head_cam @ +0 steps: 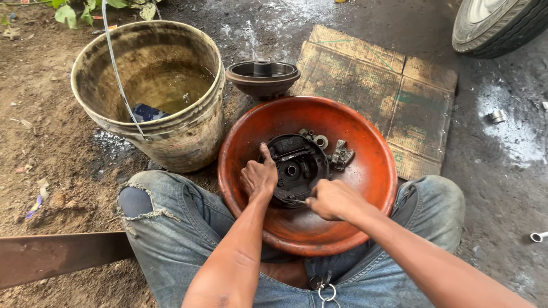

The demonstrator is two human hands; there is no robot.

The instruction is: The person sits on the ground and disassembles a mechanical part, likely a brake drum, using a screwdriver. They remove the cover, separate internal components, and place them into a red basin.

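Note:
A round dark brake plate (297,166) with springs and shoes lies in an orange-red basin (365,171) between my knees. My left hand (260,174) rests on the plate's left edge, thumb up against it. My right hand (332,198) is closed around a thin metal tool whose tip touches the plate's lower edge. Small metal parts (341,154) and a ring-shaped bearing (321,141) lie in the basin just right of the plate.
A dirty bucket (188,137) with murky water stands at the left. A dark brake drum (262,77) sits behind the basin, beside flattened cardboard (394,85). A tyre (502,25) is at the top right. A rusty metal bar (57,256) lies at the lower left.

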